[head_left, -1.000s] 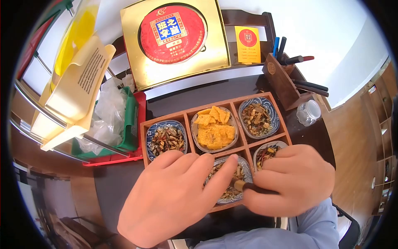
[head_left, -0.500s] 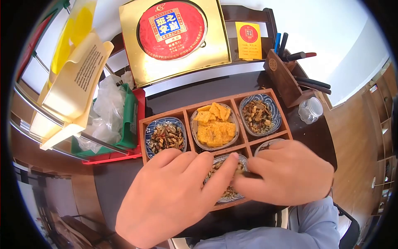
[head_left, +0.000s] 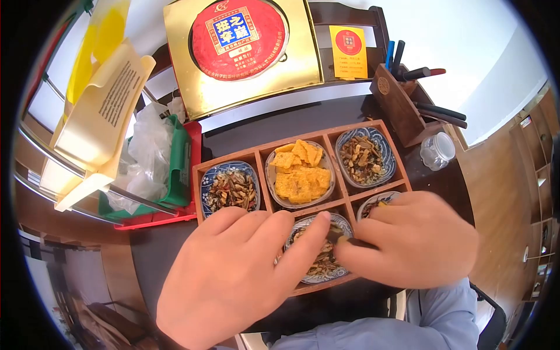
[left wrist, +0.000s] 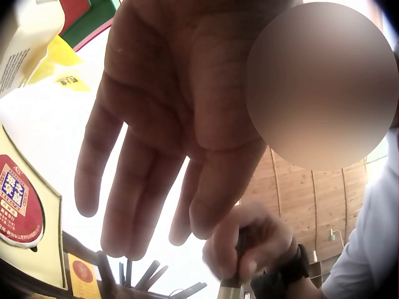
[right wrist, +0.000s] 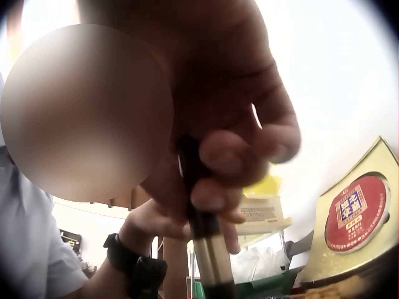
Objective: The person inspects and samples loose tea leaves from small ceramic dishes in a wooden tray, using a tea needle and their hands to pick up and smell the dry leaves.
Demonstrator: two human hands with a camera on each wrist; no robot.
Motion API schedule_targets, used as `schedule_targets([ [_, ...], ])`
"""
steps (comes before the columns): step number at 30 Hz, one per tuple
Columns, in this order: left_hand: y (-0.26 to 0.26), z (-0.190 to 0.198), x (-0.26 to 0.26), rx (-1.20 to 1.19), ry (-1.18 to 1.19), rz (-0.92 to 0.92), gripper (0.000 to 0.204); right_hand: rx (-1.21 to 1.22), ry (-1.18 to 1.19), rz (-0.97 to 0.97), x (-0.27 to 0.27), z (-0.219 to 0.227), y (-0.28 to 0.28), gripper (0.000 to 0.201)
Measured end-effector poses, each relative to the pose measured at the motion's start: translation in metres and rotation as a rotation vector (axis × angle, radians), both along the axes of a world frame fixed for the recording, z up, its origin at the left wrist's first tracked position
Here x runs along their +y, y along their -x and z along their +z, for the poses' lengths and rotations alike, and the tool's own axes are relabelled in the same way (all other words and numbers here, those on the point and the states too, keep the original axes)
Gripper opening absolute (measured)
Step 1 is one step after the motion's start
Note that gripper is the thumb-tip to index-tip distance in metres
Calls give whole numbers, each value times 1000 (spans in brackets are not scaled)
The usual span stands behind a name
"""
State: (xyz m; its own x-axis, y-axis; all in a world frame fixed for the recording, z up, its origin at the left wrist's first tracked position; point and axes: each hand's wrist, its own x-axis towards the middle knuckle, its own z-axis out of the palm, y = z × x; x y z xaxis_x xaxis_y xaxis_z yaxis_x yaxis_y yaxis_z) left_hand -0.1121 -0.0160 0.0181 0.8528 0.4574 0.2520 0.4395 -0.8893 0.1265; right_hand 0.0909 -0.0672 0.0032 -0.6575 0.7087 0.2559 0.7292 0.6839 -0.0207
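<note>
My right hand (head_left: 414, 242) grips a dark-handled tool (right wrist: 212, 252) with a gold-coloured band, thumb and fingers curled round the handle. It points down at the lower middle dish (head_left: 326, 269) of dried flakes, and its tip is hidden in the head view. My left hand (head_left: 233, 271) lies palm down over the left part of the wooden divided tray (head_left: 318, 286), fingers extended in the left wrist view and holding nothing. The index fingertip is near that dish's rim. Behind the hands are a dish of yellow crisp pieces (head_left: 300, 178) and patterned dishes of dried bits (head_left: 232, 189).
A gold box (head_left: 251, 96) with a red disc stands at the back. To the left are a green basket (head_left: 182, 157) with plastic bags and a metal rack with cream folders (head_left: 99, 111). A wooden pen holder (head_left: 399, 111) and a glass jar (head_left: 437, 151) stand right.
My right hand has shifted about over the lower middle dish with the tool, first left and then back right. The left hand has stayed almost in place, drifting slightly left with the view.
</note>
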Motion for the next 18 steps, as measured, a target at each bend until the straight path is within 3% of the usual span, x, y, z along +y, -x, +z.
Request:
schedule_targets([
  [12,1,1,0,11,9,-9,45,65,-30,66,2,-9,2,16],
  [18,4,3,3,12,26,-13,44,148,-101,62,-8,12,-7,15],
])
